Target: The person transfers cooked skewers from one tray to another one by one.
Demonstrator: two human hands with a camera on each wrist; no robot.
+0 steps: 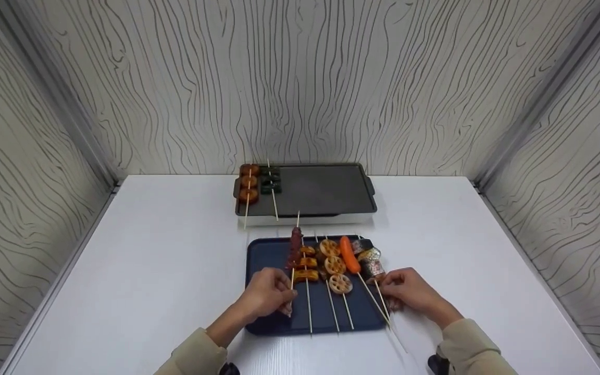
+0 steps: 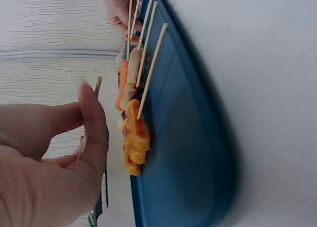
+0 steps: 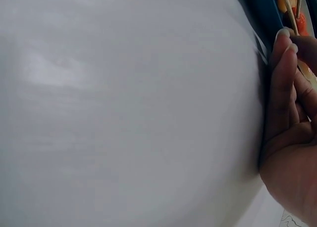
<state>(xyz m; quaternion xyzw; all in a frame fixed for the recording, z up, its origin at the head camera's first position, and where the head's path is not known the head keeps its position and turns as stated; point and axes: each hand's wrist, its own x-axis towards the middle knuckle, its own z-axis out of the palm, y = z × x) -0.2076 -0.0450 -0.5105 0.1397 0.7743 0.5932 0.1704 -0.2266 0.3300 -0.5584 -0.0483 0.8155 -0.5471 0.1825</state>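
Note:
My left hand (image 1: 269, 294) pinches the stick of a dark red meat skewer (image 1: 295, 245), raised over the left part of the blue tray (image 1: 269, 320). In the left wrist view, thumb and finger meet at the stick end (image 2: 98, 83). My right hand (image 1: 409, 291) is at the tray's right edge, its curled fingers on the stick of a fish skewer (image 1: 370, 260). The right wrist view shows these fingers (image 3: 285, 83) partly hiding the grasp. Between the hands lie a yellow-orange skewer (image 1: 306, 263), a lotus root skewer (image 1: 335, 264) and an orange sausage skewer (image 1: 349, 252).
Behind the tray stands a dark griddle (image 1: 326, 187) on the white table (image 1: 175, 245). A round orange-brown skewer (image 1: 249, 182) and a dark green skewer (image 1: 271, 179) lie at its left end. Several sticks overhang the tray's front edge. Wood-patterned walls (image 1: 300, 83) enclose the table.

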